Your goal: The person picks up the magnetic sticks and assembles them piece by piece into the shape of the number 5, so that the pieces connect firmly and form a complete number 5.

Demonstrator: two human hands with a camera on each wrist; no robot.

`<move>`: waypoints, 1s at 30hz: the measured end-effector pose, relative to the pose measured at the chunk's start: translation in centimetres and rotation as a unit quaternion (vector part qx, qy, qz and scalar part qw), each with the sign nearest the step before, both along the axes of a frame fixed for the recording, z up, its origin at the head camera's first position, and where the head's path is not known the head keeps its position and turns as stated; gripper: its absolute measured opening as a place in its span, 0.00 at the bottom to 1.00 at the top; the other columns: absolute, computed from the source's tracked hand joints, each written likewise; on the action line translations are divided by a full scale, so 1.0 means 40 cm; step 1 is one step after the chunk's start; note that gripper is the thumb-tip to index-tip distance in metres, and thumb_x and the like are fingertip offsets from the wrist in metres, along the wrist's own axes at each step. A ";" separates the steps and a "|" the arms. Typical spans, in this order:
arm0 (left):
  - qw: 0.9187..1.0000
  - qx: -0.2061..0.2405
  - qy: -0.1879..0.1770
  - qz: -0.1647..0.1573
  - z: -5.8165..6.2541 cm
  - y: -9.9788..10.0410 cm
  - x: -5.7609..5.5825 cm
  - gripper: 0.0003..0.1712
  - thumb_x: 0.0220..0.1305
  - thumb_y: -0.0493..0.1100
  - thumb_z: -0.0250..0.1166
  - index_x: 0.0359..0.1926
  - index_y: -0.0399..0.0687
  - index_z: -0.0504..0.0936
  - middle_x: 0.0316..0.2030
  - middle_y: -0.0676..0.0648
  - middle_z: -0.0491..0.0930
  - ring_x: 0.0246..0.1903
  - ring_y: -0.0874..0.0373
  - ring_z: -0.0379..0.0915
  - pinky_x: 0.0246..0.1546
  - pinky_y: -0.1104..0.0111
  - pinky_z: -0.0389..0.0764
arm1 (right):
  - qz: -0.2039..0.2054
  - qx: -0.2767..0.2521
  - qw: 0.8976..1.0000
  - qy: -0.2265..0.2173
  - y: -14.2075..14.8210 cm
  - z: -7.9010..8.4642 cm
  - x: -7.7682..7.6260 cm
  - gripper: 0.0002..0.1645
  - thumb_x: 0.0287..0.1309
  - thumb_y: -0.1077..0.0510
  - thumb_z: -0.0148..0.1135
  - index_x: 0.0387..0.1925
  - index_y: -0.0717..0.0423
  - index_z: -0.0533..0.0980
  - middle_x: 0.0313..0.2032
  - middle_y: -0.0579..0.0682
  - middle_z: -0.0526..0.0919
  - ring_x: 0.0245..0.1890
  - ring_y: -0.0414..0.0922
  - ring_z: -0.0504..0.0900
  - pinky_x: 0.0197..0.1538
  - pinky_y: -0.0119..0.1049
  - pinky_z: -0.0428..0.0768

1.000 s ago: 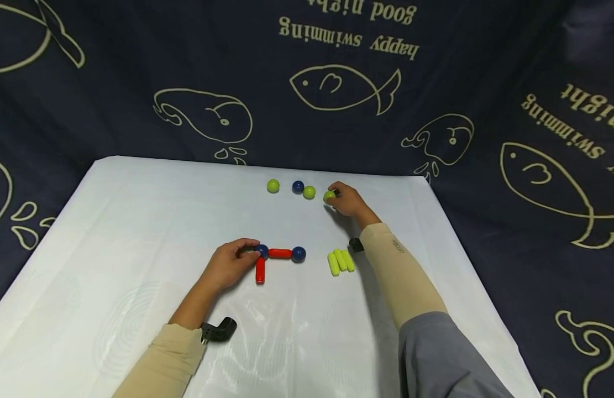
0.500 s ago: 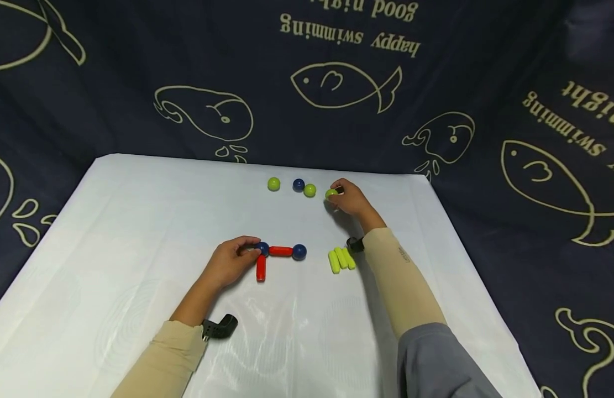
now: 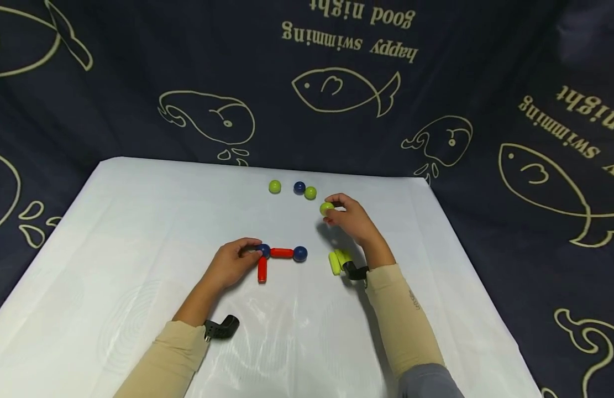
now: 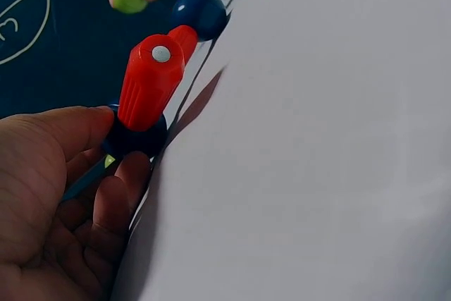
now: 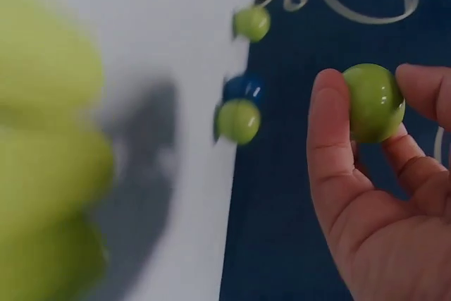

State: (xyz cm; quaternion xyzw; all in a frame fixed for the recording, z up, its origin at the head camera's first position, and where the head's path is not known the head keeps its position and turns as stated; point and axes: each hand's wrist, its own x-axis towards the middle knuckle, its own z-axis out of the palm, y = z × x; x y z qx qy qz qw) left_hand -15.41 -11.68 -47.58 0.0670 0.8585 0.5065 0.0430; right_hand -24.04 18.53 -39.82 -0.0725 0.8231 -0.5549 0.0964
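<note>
My left hand (image 3: 232,264) pinches a dark blue ball (image 4: 134,140) between thumb and fingers. Two red rods join at that ball: one rod (image 3: 282,253) runs right to a second blue ball (image 3: 300,254), the other rod (image 3: 262,270) points toward me. In the left wrist view, the near rod's end shows a silvery disc (image 4: 161,54). Held above the table, a lime-green ball (image 5: 373,102) sits between the thumb and fingers of my right hand (image 3: 350,220). Under the right wrist lie several yellow-green rods (image 3: 334,263), partly hidden by the wrist camera.
Along the back of the white table (image 3: 187,204) rest a green ball (image 3: 274,187), a blue ball (image 3: 299,188) and another green ball (image 3: 310,193) beside the blue one. Behind the table hangs a dark blue cloth (image 3: 267,138) with fish drawings.
My right hand has lifted the green ball from the back row and brought it toward me. The wrist camera now covers part of the yellow-green rods. My left hand stays in place.
</note>
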 end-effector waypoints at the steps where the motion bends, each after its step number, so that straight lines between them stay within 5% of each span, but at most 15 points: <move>1: 1.000 0.001 0.001 -0.001 -0.001 0.000 0.001 0.17 0.67 0.44 0.66 0.55 0.45 0.83 0.30 0.49 0.81 0.30 0.54 0.72 0.35 0.63 0.72 | 0.001 -0.009 1.000 -0.003 -0.004 0.000 0.017 0.19 0.65 0.60 0.61 0.55 0.62 0.72 0.51 0.58 0.75 0.45 0.55 0.83 0.52 0.51 0.80; 8: 1.000 0.003 0.011 -0.007 -0.003 0.003 0.000 0.17 0.67 0.44 0.66 0.55 0.45 0.83 0.34 0.50 0.84 0.32 0.56 0.75 0.37 0.63 0.74 | 0.028 -0.047 0.998 -0.043 -0.040 -0.003 0.122 0.21 0.66 0.64 0.59 0.58 0.64 0.69 0.51 0.60 0.72 0.47 0.59 0.83 0.53 0.58 0.77; 15: 1.000 0.004 0.010 -0.004 -0.001 0.002 -0.002 0.17 0.67 0.44 0.66 0.55 0.45 0.83 0.34 0.50 0.84 0.32 0.57 0.75 0.37 0.63 0.74 | 0.068 -0.046 0.995 -0.047 -0.095 -0.019 0.199 0.23 0.65 0.63 0.61 0.60 0.65 0.72 0.48 0.58 0.75 0.44 0.58 0.82 0.48 0.51 0.81; 21: 1.000 -0.007 0.007 -0.003 -0.001 0.000 0.000 0.17 0.67 0.44 0.66 0.55 0.45 0.83 0.30 0.51 0.82 0.30 0.56 0.73 0.35 0.63 0.73 | 0.099 -0.072 0.991 -0.060 -0.128 -0.048 0.258 0.19 0.65 0.62 0.62 0.56 0.63 0.75 0.46 0.55 0.78 0.42 0.51 0.83 0.46 0.39 0.80; 30: 1.000 -0.004 0.013 -0.002 0.000 0.001 -0.003 0.16 0.67 0.44 0.66 0.54 0.45 0.83 0.30 0.51 0.83 0.30 0.57 0.75 0.35 0.63 0.74 | 0.129 -0.076 0.984 -0.092 -0.159 -0.095 0.313 0.22 0.63 0.65 0.62 0.57 0.66 0.73 0.40 0.52 0.80 0.37 0.47 0.80 0.44 0.40 0.80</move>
